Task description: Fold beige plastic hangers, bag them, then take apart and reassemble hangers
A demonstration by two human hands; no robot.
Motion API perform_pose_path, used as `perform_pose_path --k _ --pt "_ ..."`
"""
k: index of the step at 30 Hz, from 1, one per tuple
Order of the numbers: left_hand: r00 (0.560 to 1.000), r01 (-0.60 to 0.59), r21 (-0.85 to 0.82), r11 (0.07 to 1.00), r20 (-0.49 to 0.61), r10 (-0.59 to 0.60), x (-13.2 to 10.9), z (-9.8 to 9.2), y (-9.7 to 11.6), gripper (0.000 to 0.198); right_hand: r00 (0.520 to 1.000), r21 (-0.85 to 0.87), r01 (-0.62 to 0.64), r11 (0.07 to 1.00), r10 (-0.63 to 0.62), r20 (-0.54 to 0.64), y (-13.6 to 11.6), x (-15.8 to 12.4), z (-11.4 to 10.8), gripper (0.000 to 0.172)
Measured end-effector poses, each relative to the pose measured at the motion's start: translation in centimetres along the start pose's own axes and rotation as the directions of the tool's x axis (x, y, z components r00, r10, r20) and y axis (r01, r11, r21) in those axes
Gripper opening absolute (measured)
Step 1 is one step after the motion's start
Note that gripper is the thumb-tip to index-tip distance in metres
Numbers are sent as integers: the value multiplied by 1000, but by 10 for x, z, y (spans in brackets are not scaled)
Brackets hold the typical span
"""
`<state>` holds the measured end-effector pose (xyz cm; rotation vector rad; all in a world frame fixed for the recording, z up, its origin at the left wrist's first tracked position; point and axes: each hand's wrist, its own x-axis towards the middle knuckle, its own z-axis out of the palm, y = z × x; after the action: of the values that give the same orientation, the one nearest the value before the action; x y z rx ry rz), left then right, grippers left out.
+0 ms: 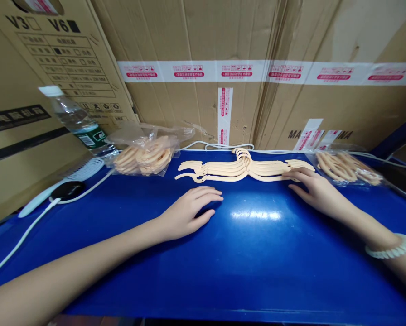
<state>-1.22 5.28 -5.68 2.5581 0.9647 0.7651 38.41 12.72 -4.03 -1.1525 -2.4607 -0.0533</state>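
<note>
Several beige plastic hangers (225, 171) lie in an overlapping row on the blue table (203, 262), with their hooks bunched at the back middle. My left hand (189, 210) rests over the table just in front of the hangers' left half, its fingers extended and nothing in it. My right hand (310, 188) reaches to the right end of the nearest hanger, fingertips over or touching it. Its fingers are stretched out, with the thumb apart and lower, and they do not wrap round a hanger. A pale beaded bracelet circles my right wrist.
Clear bags of beige folded pieces stand at left (152, 156) and right (349, 167). A water bottle (82, 122), a light-blue hairbrush (63, 181) and a black oval device (67, 190) on a white cable are at left. Cardboard boxes (189, 108) wall the back.
</note>
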Motion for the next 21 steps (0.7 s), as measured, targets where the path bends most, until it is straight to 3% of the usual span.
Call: perform_pose_path --k 5,10,13,21 --pt "983 138 -324 936 -68 -169 1 -2 12 28 1000 13 -3 1000 3 -13 -3 2 -1 22" --pt "978 179 -617 766 26 -207 1 0 16 31 999 6 -6 1000 6 -32 -6 2 0 21" --pt "978 181 -667 723 45 -204 3 0 16 30 1000 33 -1 999 2 -32 -12 4 -1 21" --pt "976 178 -680 711 28 -218 3 1 15 28 997 157 -68 985 71 -15 -29 5 -8 27"
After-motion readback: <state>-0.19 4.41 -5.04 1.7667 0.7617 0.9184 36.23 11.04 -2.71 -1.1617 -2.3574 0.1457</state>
